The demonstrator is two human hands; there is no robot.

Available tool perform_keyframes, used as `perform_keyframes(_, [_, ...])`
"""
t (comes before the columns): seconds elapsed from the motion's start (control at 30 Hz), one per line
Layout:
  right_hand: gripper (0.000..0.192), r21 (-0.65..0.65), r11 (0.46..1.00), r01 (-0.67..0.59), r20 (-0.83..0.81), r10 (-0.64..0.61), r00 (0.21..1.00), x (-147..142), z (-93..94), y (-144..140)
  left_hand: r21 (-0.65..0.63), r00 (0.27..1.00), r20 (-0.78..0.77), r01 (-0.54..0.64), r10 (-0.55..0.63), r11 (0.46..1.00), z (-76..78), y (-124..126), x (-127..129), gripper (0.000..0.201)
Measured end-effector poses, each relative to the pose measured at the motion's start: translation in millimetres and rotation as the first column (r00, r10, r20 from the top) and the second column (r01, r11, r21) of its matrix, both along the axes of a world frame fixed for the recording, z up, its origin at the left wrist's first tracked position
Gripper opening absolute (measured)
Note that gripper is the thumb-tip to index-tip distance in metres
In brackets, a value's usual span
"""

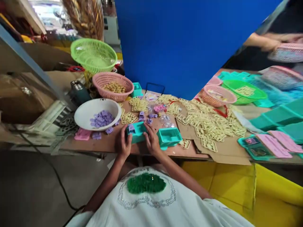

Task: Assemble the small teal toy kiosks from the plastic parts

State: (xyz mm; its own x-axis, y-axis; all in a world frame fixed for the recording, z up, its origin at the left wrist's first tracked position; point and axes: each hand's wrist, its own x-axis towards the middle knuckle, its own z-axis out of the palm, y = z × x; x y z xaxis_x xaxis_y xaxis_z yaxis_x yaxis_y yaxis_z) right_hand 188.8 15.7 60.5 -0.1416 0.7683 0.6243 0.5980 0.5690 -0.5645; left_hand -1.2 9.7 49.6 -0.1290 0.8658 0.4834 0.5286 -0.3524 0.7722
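Both hands gripped one teal box at the table's near edge: left hand (123, 143), right hand (151, 142), box (137, 132). Purple piece (131, 127) being seated, I judged; next needs firm pressing.

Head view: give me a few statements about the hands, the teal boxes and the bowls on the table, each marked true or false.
1. Both hands, the left hand and the right hand, are on one teal box. True.
2. The white bowl holds yellow pieces. False: it holds purple pieces.
3. A second teal box stands open just right of the right hand. True.
4. The green basket sits in front of the white bowl, at the table edge. False: it stands behind the pink basket, farther from the person.
5. Yellow flat pieces lie spread on the cardboard right of the hands. True.
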Motion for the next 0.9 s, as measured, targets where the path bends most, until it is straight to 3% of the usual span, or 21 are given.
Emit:
perform_keyframes(0.2, [0.056,0.003,1.0,-0.022,0.025,0.022,0.999,2.1,8.1,-8.2,0.01,0.999,0.003,0.051,-0.051,0.999,6.5,-1.6,3.2,0.067])
perform_keyframes(0.33, [0.058,0.055,0.996,-0.071,0.16,0.061,0.985,-1.6,25.2,-14.7,0.017,0.999,-0.029,0.046,-0.045,0.999,9.3,-5.3,1.7,0.063])
perform_keyframes(0.47, [0.052,0.042,0.991,-0.129,0.311,0.11,0.944,-11.0,37.9,-11.8,0.129,0.996,-0.081,0.038,-0.027,0.991,17.2,-6.1,3.8,0.056])
perform_keyframes(0.67, [0.049,-0.001,0.995,-0.096,0.389,0.089,0.917,-17.5,38.5,-7.8,0.176,0.995,-0.075,0.076,-0.063,0.981,21.8,-9.4,5.6,0.04])
perform_keyframes(0.9, [0.057,-0.045,0.997,-0.064,0.397,0.076,0.914,-19.9,42.5,-20.7,0.153,0.996,-0.087,0.048,-0.035,0.987,18.0,-9.3,5.4,0.043])
